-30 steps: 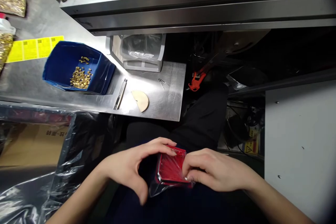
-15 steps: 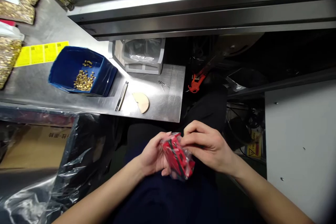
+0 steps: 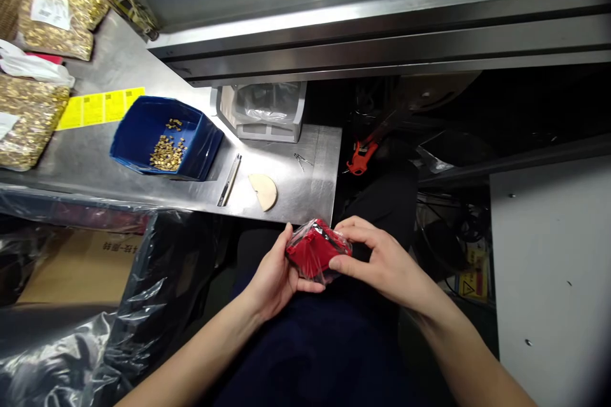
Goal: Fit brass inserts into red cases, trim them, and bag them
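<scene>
Steel worktop (image 3: 305, 197) ahead; near its edge, left hand (image 3: 274, 281) cups a film-wrapped red box (image 3: 310, 253), thumb and fingers parted around it, right hand (image 3: 386, 261) pinching the other end; its underside hidden; beyond, a blue bin (image 3: 138, 133) of gold-coloured pieces (image 3: 167, 155) and a grey bin (image 3: 270, 134) partly covered by a metal beam (image 3: 382, 54)

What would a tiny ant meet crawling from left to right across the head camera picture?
Lower bag of gold pieces, yellow label strip, blue bin, slim tool, pale half-disc, red plastic-wrapped thing, orange thing, grey panel.
</scene>
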`<move>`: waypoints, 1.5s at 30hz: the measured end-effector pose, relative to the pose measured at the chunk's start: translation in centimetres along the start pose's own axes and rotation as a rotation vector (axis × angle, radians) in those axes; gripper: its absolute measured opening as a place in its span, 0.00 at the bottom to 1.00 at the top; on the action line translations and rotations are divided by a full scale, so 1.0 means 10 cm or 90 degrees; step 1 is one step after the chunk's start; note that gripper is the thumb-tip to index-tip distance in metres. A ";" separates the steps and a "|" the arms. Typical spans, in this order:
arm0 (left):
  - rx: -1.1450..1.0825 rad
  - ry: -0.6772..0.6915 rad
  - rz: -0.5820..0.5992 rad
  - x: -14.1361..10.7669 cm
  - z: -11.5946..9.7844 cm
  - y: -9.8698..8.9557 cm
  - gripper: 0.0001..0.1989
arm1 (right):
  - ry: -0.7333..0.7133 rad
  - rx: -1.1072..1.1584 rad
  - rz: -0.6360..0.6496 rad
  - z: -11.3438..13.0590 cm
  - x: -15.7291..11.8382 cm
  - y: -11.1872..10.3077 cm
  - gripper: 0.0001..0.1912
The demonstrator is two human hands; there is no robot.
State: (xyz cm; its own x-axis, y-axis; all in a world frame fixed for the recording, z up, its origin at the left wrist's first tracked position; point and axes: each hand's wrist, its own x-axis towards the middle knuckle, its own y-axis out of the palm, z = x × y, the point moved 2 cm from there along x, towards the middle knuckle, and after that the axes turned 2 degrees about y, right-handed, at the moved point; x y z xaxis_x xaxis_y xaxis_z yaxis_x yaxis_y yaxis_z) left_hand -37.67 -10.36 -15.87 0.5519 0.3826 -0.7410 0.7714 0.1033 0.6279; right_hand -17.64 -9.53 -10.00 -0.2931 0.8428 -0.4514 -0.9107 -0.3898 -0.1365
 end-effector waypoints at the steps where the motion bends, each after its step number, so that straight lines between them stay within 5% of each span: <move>1: 0.022 0.020 -0.008 -0.04 -0.02 -0.01 0.34 | 0.017 0.022 -0.012 -0.05 0.02 0.03 0.10; 7: 0.295 0.286 0.025 -0.26 -0.24 -0.18 0.35 | 0.080 0.215 0.050 -0.18 0.09 0.17 0.18; 12: 0.544 0.340 0.140 -0.47 -0.53 -0.20 0.28 | 0.052 0.060 0.204 0.02 0.19 0.29 0.33; 16: 0.629 0.381 0.137 -0.63 -0.54 -0.25 0.16 | 0.121 0.154 0.291 -0.01 0.31 0.53 0.45; 19: 0.621 0.399 0.064 -0.74 -0.42 -0.36 0.13 | 0.172 0.259 0.274 -0.20 0.35 0.74 0.50; 24: 0.705 0.407 -0.025 -0.98 -0.29 -0.49 0.12 | 0.188 0.234 0.266 -0.39 0.28 1.04 0.48; 29: 0.831 0.328 -0.126 -1.25 -0.40 -0.57 0.03 | 0.216 0.203 0.290 -0.13 0.25 1.31 0.44; 33: 0.727 0.273 -0.039 -1.58 -0.60 -0.76 0.06 | 0.176 0.180 0.356 0.12 0.32 1.45 0.40; 36: 0.606 0.353 -0.099 -2.08 -0.96 -1.11 0.09 | 0.112 0.086 0.285 0.08 0.37 1.36 0.35; 39: 0.604 0.436 -0.387 -2.56 -1.43 -1.73 0.13 | 0.085 0.002 0.202 -0.16 0.40 1.15 0.33; 41: 0.651 0.333 -0.553 -2.66 -1.66 -2.23 0.18 | 0.085 -0.041 0.157 -0.36 0.42 1.02 0.32; 42: 0.688 0.197 -0.592 -2.62 -1.72 -2.49 0.19 | 0.086 -0.062 0.139 -0.45 0.43 0.98 0.31; 45: 0.713 0.008 -0.580 -2.28 -1.70 -3.08 0.15 | 0.089 -0.117 0.082 -0.66 0.43 0.94 0.28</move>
State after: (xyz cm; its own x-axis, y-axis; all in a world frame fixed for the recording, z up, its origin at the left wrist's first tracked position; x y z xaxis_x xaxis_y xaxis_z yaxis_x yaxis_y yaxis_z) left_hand -79.38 -6.70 -14.25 -0.2564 0.5861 -0.7686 0.6887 -0.4472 -0.5707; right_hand -25.52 -12.04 -18.98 -0.3491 0.7276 -0.5906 -0.7965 -0.5624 -0.2221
